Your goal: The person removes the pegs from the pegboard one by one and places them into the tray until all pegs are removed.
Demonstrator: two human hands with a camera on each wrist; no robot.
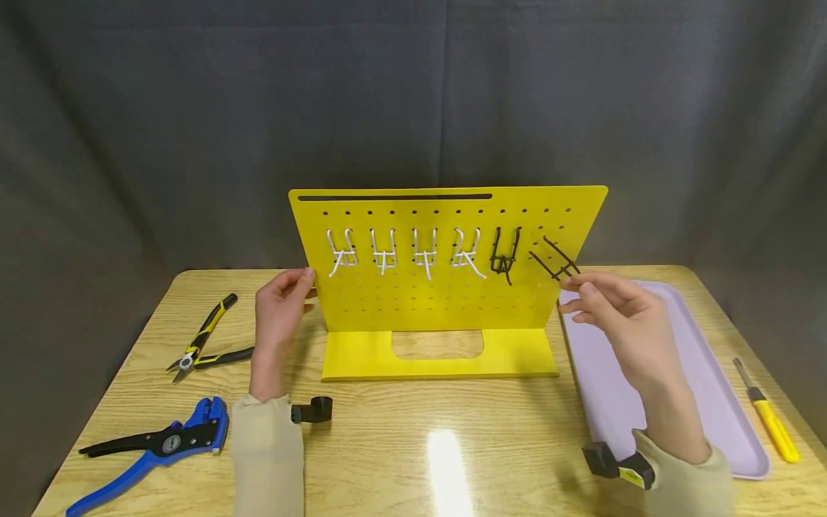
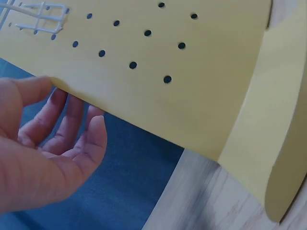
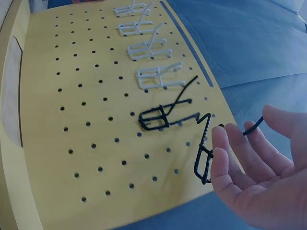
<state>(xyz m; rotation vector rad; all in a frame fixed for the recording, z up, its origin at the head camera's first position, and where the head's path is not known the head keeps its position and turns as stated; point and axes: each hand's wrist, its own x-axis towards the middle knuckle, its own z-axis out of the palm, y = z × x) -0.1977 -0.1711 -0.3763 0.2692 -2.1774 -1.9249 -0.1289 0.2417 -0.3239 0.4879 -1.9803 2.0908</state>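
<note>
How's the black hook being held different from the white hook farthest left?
The held hook is black, while the far-left hook is white. The held hook is pinched in the right-hand grip; the far-left hook hangs on the yellow board. The held hook's prongs slant sideways in the head view, while the far-left hook's stand nearly upright. Both are bent wire with two prongs.

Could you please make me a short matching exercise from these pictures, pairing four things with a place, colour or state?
1. Left hand
2. Right hand
3. Screwdriver
4. Wire stripper

A. Blue and black
B. Holding the side edge of the yellow pegboard
C. Right of the lilac tray
D. Holding a black hook

Pairs: 1-B, 2-D, 3-C, 4-A
</note>
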